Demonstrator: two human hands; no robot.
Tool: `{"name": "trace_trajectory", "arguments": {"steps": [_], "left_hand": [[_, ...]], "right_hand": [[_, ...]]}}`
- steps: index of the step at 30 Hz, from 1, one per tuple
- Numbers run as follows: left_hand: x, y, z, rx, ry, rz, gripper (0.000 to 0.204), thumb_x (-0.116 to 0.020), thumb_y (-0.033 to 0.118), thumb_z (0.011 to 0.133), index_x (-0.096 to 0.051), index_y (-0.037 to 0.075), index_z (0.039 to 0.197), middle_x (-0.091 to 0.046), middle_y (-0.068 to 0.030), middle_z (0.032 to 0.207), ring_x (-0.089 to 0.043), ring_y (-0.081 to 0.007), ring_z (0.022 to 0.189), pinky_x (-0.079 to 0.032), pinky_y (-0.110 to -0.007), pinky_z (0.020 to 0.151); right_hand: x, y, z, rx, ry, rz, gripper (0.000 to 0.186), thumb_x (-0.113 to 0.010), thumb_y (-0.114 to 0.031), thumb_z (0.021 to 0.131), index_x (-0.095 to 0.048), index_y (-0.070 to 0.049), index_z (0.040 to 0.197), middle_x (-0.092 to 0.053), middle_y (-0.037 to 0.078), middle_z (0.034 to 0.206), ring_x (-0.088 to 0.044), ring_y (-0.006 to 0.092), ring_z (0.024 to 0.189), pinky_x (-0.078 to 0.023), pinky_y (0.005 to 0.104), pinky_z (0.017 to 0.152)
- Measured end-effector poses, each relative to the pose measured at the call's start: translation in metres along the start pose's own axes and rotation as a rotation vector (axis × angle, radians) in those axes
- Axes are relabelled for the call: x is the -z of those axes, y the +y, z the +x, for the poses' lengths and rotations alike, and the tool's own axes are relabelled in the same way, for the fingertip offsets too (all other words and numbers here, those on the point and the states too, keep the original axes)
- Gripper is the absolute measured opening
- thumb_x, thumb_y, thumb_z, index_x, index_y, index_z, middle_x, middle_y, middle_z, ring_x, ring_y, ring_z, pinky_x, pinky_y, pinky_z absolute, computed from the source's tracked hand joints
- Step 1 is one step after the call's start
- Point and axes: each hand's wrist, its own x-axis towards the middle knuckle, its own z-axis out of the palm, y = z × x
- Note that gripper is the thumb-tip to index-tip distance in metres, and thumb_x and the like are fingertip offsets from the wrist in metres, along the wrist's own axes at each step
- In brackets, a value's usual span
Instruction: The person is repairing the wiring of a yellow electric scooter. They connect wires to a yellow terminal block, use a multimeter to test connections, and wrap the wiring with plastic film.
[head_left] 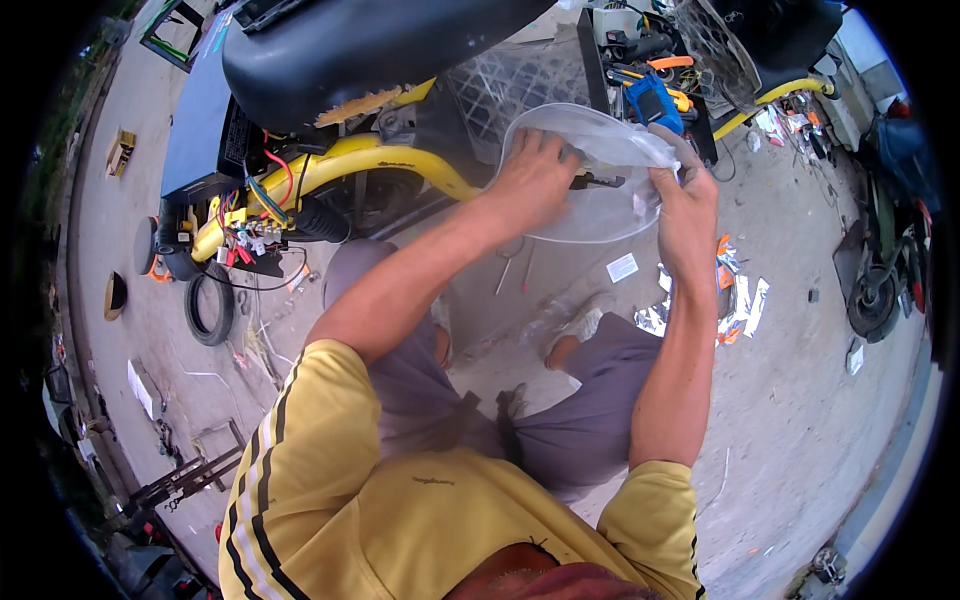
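A clear plastic bag (590, 220) is spread wide in front of me, beside a yellow frame tube (365, 158). My right hand (688, 205) pinches the bag's right side between thumb and fingers. Over the left part of the bag's mouth, my left hand (540, 180) is closed with its fingers curled. A small black part (600, 181) juts out from that hand toward the right; its exact kind I cannot tell. The bag's film partly veils what lies inside it.
A black seat (370, 60) and a blue-grey box (205, 130) with loose coloured wires stand at the left. A blue meter-like tool (652, 104) lies among tools at the back right. On the ground are a small tire (208, 305), a white card (622, 267) and torn foil packaging (740, 300).
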Motion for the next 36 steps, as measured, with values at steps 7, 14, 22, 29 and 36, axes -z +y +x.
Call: {"name": "trace_trajectory", "arguments": {"steps": [7,14,22,29,36], "left_hand": [[0.031,-0.022,0.013,0.083,0.129,0.118,0.073,-0.088,0.021,0.074,-0.063,0.002,0.140,-0.056,-0.0249,0.146,-0.040,-0.0525,0.151,-0.023,-0.067,0.130],[0.025,-0.073,0.033,0.165,0.033,0.200,0.057,-0.083,0.016,0.081,-0.069,0.004,0.135,-0.066,-0.0200,0.140,-0.051,-0.0458,0.143,-0.031,-0.061,0.127],[-0.012,-0.068,0.053,0.021,-0.024,0.085,0.038,-0.073,0.014,0.090,-0.076,0.010,0.127,-0.075,-0.0090,0.127,-0.064,-0.0313,0.129,-0.049,-0.051,0.109],[-0.008,-0.074,0.056,0.082,0.091,-0.066,0.032,-0.071,0.014,0.095,-0.073,0.006,0.126,-0.072,-0.0150,0.128,-0.065,-0.0379,0.123,-0.052,-0.051,0.104],[0.059,-0.039,0.019,-0.019,0.221,-0.090,0.019,-0.067,0.012,0.097,-0.066,0.001,0.113,-0.067,-0.0204,0.128,-0.069,-0.0441,0.104,-0.057,-0.052,0.088]], "right_hand": [[-0.009,-0.008,0.010,0.084,0.073,0.058,0.047,-0.067,-0.002,0.101,-0.066,-0.001,0.148,-0.069,0.012,0.120,-0.065,0.0140,0.090,-0.055,0.0307,0.082],[-0.038,0.026,0.037,0.104,0.048,-0.166,0.053,-0.076,-0.011,0.096,-0.065,0.002,0.147,-0.065,0.023,0.135,-0.069,0.0325,0.119,-0.052,0.0401,0.106],[-0.050,0.022,0.043,0.104,0.070,-0.262,0.061,-0.082,-0.019,0.091,-0.066,-0.002,0.147,-0.065,0.025,0.130,-0.068,0.0362,0.119,-0.052,0.0418,0.105],[-0.044,0.031,0.055,0.135,0.087,-0.232,0.058,-0.081,-0.016,0.091,-0.066,0.000,0.145,-0.067,0.026,0.128,-0.069,0.0342,0.114,-0.053,0.0411,0.101],[-0.042,0.024,0.063,0.053,0.090,0.018,0.057,-0.075,-0.015,0.097,-0.061,0.005,0.148,-0.070,0.027,0.126,-0.071,0.0346,0.112,-0.053,0.0402,0.101]]}}
